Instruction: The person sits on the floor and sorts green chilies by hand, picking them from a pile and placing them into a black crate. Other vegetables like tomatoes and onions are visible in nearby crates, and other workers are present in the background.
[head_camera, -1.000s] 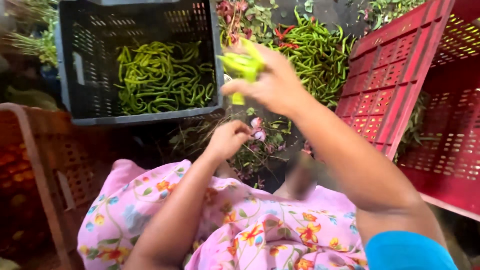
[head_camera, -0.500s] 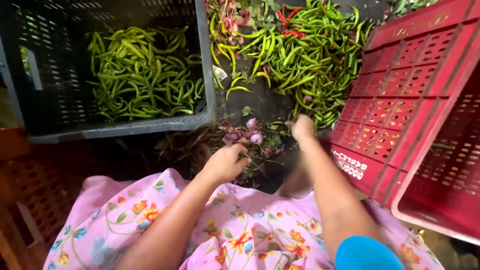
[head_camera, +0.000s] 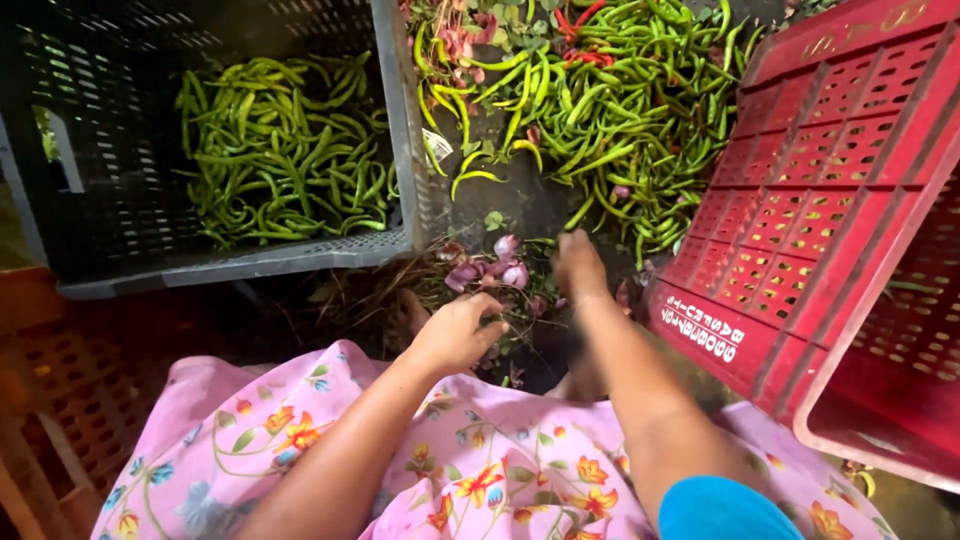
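Now, your hands: both are low over the dark ground just beyond your knees, near each other but apart.
Left hand: your left hand (head_camera: 458, 335) lies palm down with its fingers curled loosely over a tangle of stems and leaves (head_camera: 500, 300); you cannot tell whether anything is pinched inside the curl.
Right hand: your right hand (head_camera: 578, 265) is blurred, reaching farther out, fingers drawn together and pointing at the near edge of the loose heap; whether they grip a chilli cannot be told.
Loose chillies: the pile of green chillies (head_camera: 610, 110) spreads on the ground far and centre-right, with a few red ones at its far edge and yellowish ones on its left side.
Pink bits: small pinkish-purple pieces (head_camera: 490, 272) lie among the stems, between your two hands.
Grey crate: the grey crate (head_camera: 400, 150) stands far left, and inside it lies a heap of sorted green chillies (head_camera: 285, 150).
Red crate: the red crate (head_camera: 830, 200) sits tilted at the right, its slotted wall just beside your right hand.
Orange crate: an orange crate (head_camera: 60, 400) is near left, beside your knee.
Lap: your pink flowered cloth (head_camera: 470, 470) fills the near edge.
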